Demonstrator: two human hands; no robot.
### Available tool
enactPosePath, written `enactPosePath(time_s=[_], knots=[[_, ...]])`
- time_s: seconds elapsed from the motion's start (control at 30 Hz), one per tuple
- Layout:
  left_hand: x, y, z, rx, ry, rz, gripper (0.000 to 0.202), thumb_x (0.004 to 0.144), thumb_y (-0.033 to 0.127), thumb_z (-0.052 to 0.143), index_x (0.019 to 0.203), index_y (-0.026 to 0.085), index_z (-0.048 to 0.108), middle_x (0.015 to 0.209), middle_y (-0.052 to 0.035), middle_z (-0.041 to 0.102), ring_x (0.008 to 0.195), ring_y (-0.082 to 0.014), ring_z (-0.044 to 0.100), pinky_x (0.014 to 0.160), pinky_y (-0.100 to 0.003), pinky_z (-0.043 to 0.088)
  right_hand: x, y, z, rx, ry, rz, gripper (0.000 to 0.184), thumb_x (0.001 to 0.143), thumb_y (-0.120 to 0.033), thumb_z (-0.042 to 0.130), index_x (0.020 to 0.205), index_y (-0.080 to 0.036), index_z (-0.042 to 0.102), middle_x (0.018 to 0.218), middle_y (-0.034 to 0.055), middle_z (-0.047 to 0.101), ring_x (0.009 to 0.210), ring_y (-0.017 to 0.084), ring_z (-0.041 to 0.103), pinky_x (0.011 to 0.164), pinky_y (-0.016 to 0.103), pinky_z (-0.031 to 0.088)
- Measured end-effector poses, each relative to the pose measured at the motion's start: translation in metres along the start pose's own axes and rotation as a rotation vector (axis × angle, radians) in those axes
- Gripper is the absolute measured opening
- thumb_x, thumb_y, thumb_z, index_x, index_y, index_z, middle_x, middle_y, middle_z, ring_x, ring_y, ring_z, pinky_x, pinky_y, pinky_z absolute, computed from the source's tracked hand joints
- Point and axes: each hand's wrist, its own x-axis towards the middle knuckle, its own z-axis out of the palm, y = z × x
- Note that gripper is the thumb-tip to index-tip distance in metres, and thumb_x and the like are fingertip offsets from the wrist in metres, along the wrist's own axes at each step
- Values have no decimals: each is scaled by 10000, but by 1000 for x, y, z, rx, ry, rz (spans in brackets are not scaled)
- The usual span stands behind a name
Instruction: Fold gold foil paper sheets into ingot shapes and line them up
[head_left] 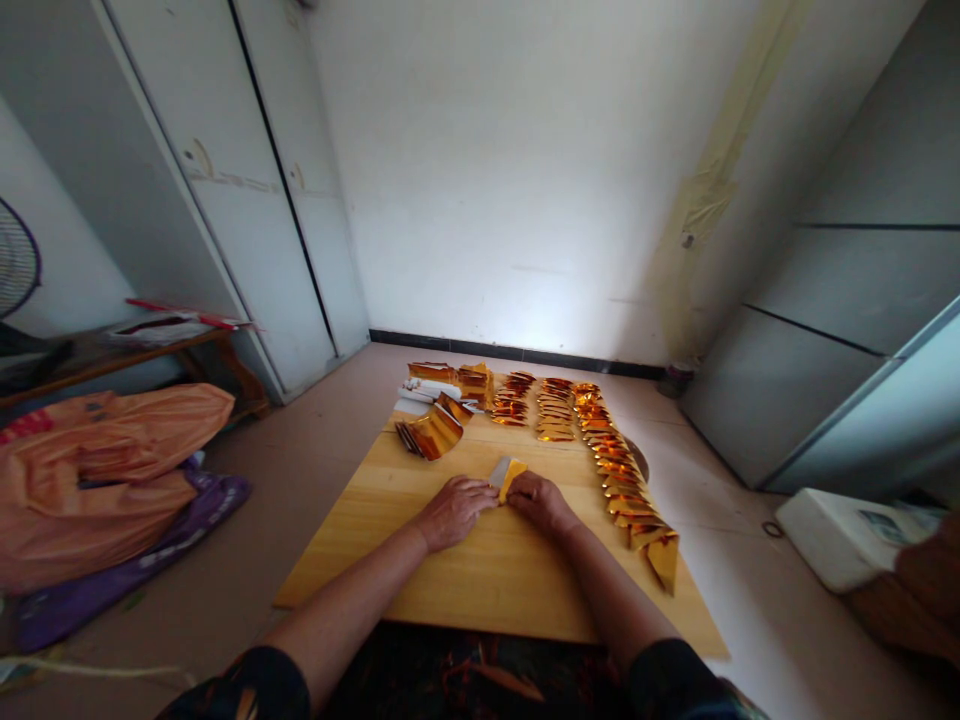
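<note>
Left hand [459,512]: fingers touch the paper [511,478], firm grip I cannot tell | Right hand [541,502]: pinching the paper's right side | Paper: between hands, over wooden table [480,585] — rows of folded gold pieces [556,410] lie beyond

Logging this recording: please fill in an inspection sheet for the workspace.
Surface: wooden board.
Job's things: gold-and-grey paper between the hands; folded gold pieces in columns, far and right; curved gold stack, far left.
Clutter: orange bundle and printed purple bag, left floor.
Hands: left hand and right hand, fingers touching the paper; grip unclear.
Cables: pale strip, lower left; possibly cord.
Surroundings: white wall, cabinet, fan.
</note>
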Motion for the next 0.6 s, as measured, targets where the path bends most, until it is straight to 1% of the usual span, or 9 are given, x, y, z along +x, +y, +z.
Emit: enactPosePath(time_s=[0.17,0.33,0.43,0.6], knots=[[0,-2,3,-51,8,-40,462,780,88,426,1183,257,578,1284,-16,597,1245,-195,484,1062,-404,350,6,-8,0,-113,-34,152,97,825,-154,567,758,-183,631,804,3,608,737,110,551,678,196,406],[2,-2,2,-85,-18,-47,440,768,93,424,1144,244,595,1313,-19,576,1237,-189,497,1045,-387,361,11,-15,2,-280,-75,270,109,862,-211,540,802,-187,628,867,17,613,760,111,559,667,193,382],[3,-1,1,-79,-13,-59,455,754,78,418,1139,245,592,1306,-10,583,1238,-179,495,1047,-376,357,14,-22,2,-354,-99,305,137,885,-235,513,822,-189,625,907,26,614,763,110,567,652,191,373],[3,0,2,-62,-2,-66,451,747,66,414,1118,246,596,1281,4,603,1233,-178,500,1047,-375,356,14,-27,3,-421,-98,306,137,898,-248,501,850,-201,620,938,32,607,785,116,577,646,196,369]])
